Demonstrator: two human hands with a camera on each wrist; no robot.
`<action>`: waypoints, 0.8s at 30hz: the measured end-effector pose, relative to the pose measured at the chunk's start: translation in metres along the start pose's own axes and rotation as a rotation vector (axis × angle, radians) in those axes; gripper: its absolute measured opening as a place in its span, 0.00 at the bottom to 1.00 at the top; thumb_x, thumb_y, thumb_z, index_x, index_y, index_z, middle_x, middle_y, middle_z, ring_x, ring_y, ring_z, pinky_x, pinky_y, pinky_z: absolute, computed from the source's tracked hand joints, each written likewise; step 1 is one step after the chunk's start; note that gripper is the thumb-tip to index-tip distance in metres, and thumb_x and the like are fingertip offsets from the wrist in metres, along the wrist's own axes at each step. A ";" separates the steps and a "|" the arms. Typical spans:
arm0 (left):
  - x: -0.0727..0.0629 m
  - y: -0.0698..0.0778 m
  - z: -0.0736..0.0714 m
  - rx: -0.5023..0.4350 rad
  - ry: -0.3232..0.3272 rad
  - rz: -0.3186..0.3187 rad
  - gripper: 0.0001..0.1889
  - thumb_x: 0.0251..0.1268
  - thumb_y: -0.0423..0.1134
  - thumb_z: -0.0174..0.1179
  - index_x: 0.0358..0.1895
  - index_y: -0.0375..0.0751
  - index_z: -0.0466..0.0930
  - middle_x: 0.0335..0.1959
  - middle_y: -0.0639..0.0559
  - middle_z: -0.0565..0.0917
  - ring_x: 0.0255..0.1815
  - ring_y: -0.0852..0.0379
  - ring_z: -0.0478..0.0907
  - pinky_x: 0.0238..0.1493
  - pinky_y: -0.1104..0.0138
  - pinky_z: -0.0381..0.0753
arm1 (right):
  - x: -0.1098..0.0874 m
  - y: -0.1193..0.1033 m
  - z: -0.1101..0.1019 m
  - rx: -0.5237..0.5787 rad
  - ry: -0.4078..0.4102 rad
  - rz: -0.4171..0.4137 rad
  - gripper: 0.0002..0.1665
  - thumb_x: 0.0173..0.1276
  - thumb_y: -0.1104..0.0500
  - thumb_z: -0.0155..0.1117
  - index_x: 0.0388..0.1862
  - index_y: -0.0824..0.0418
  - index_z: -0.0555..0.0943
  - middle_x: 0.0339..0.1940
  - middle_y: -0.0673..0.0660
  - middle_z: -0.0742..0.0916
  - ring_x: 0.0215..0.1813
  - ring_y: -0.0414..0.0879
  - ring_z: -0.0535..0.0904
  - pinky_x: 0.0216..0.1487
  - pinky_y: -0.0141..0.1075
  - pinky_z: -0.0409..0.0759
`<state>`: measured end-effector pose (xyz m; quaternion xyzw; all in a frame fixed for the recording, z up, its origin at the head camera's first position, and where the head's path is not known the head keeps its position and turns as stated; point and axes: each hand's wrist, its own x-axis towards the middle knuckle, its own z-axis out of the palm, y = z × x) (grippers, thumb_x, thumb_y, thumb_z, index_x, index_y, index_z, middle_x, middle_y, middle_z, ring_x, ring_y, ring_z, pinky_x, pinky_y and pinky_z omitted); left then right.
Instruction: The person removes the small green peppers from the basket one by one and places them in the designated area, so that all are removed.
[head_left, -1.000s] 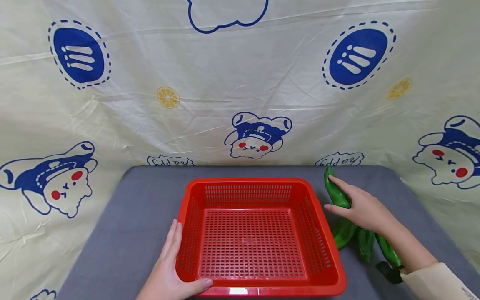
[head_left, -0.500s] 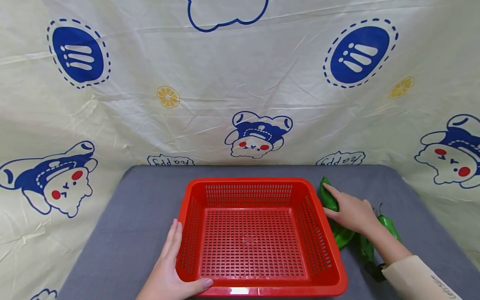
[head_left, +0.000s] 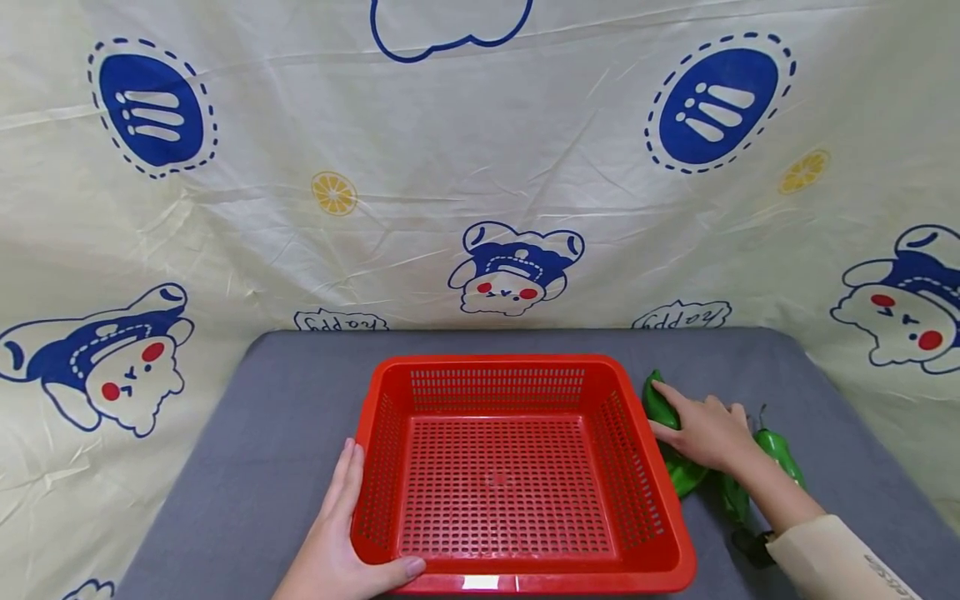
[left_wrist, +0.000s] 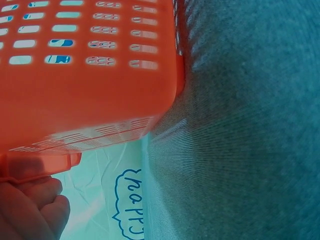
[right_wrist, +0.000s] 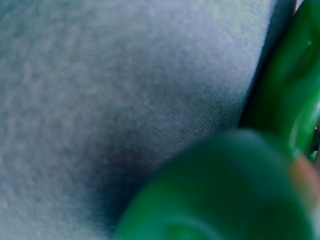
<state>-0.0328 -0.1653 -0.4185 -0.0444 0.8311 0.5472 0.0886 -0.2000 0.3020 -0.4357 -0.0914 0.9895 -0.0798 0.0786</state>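
A red plastic basket with slotted walls stands on the grey table. My left hand holds its near left corner, the fingers along the left side and the thumb on the front rim. Fingers bend at the rim in the left wrist view. Right of the basket, my right hand grips a long green pepper between thumb and fingers. Under and beside that hand lie more peppers: one near the basket, one under the wrist and one farther right. A blurred green pepper fills the bottom of the right wrist view.
A pale printed cloth hangs behind the grey table and down its sides. The black wrist camera sits at my right sleeve, close to the peppers. The basket's right wall stands beside the held pepper.
My right hand has moved slightly down and towards the basket with the pepper, whose tip is now lower. The pepper at the far right shows more. My left hand and the basket have stayed put.
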 end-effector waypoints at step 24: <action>-0.001 0.027 -0.019 0.650 0.020 0.034 0.66 0.37 0.82 0.62 0.81 0.55 0.46 0.82 0.46 0.49 0.78 0.34 0.50 0.64 0.35 0.70 | -0.048 -0.092 -0.058 0.058 0.406 -0.018 0.35 0.75 0.38 0.49 0.72 0.57 0.70 0.64 0.69 0.77 0.60 0.72 0.69 0.50 0.71 0.70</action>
